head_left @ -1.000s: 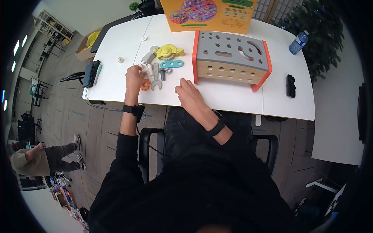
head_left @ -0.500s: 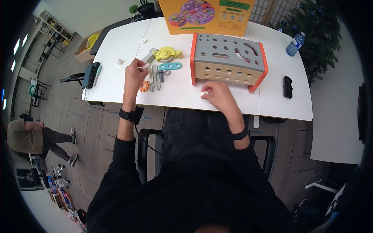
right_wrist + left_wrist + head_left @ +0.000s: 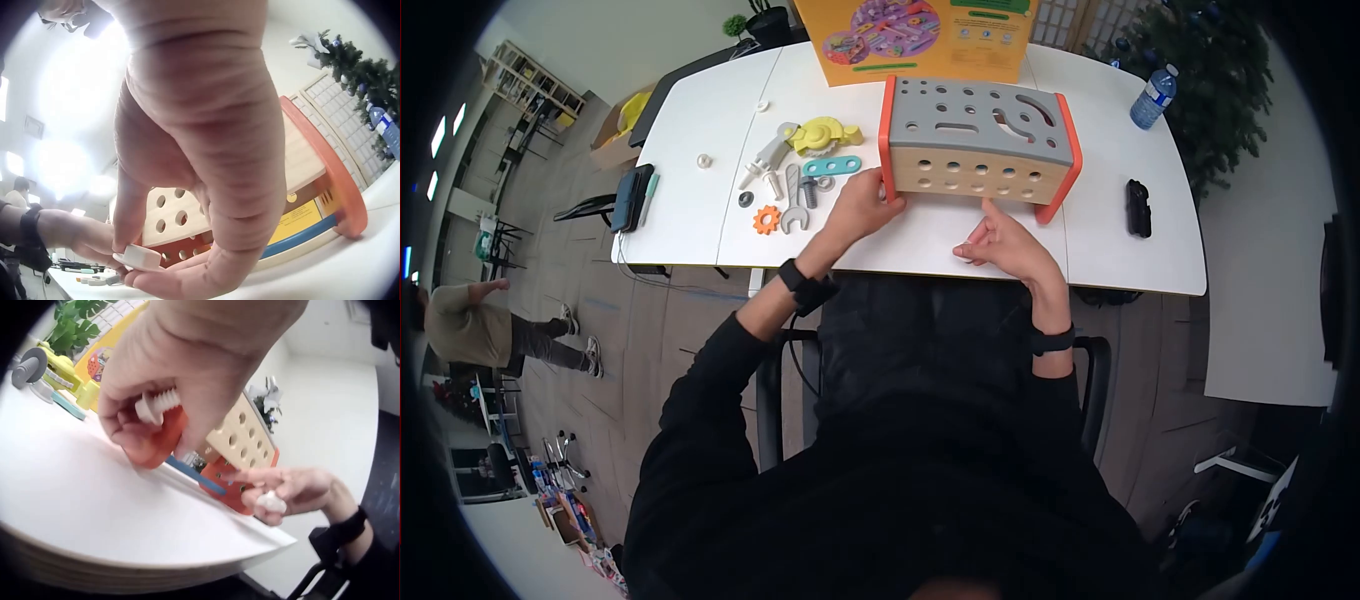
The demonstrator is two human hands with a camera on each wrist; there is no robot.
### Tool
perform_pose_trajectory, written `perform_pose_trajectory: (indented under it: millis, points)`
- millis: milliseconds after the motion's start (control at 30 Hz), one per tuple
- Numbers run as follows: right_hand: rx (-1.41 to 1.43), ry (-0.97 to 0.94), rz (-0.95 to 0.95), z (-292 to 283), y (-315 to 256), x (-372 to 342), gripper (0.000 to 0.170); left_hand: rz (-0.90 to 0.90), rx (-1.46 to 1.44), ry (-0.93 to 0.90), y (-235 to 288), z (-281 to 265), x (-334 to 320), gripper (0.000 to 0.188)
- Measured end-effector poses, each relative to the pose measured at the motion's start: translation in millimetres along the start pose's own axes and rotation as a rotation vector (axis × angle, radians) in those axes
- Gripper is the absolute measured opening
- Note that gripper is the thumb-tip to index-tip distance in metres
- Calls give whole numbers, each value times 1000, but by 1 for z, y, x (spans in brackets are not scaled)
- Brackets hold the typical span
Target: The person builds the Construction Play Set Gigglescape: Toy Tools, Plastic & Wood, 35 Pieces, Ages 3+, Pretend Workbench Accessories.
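- Gripping toy box [image 3: 980, 147] by its nine-o'clock end with left hand [image 3: 862, 212], white bolt [image 3: 152, 409] in curled fingers!
- Pinching white nut [image 3: 141, 257] between fingers of right hand [image 3: 1010, 250]!
- Facing toy box at twelve o'clock, laid lengthwise nine-to-three!

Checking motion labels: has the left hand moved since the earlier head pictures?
Yes, rightward. In the head view, the left hand was left of the grey wrench; now it is right of it, at the red left panel.

The left hand [image 3: 178, 378] holds a white bolt [image 3: 149, 409] and touches the orange end panel [image 3: 151, 447] of a wooden box [image 3: 240, 432]. Farther right, the right hand [image 3: 299, 489] holds a white piece [image 3: 272, 502]. At left sits a yellow toy [image 3: 64, 365]
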State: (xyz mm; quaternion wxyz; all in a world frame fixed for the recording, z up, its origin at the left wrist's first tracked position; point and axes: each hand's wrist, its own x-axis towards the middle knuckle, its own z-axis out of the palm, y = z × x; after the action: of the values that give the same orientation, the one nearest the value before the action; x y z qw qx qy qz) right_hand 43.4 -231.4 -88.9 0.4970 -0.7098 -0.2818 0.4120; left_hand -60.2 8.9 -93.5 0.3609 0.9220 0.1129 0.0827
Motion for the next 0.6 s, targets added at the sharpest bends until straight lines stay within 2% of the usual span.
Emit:
perform_pose_trajectory:
  millis: [33, 67, 133, 167, 233, 267, 300, 367, 400, 467, 600]
  points:
    - [-11, -5, -11, -1, -6, -1, 105, -38, 95, 62, 4, 0, 3, 27]
    - [-11, -5, -13, 0, -13, -5, 105, 103, 131, 247, 4, 3, 4, 25]
    - [27, 60, -37, -1, -28, -12, 94, 71, 134, 286, 19, -2, 5, 23]
    - [29, 61, -38, -6, -29, -11, 94, 37, 131, 324, 30, -6, 6, 22]
    - [-27, 58, -324, -13, -30, -10, 78, 62, 131, 387, 43, -10, 11, 25]
    - [150, 91, -323, -10, -36, -9, 56, 90, 131, 454, 46, -12, 13, 27]
    - [154, 88, -326, -8, -38, -4, 56, 90, 136, 454, 48, -15, 17, 27]
    - [163, 129, -472, -9, -42, 9, 38, 59, 163, 401, 50, -20, 27, 34]
    - [163, 131, -475, -7, -43, 13, 38, 62, 164, 401, 52, -21, 30, 34]
    - [190, 235, -517, -3, -48, 21, 26, -37, 57, 407, 58, -25, 39, 41]
    - [16, 347, -560, -1, -64, 34, 26, -111, 114, 370, 76, -41, 41, 43]
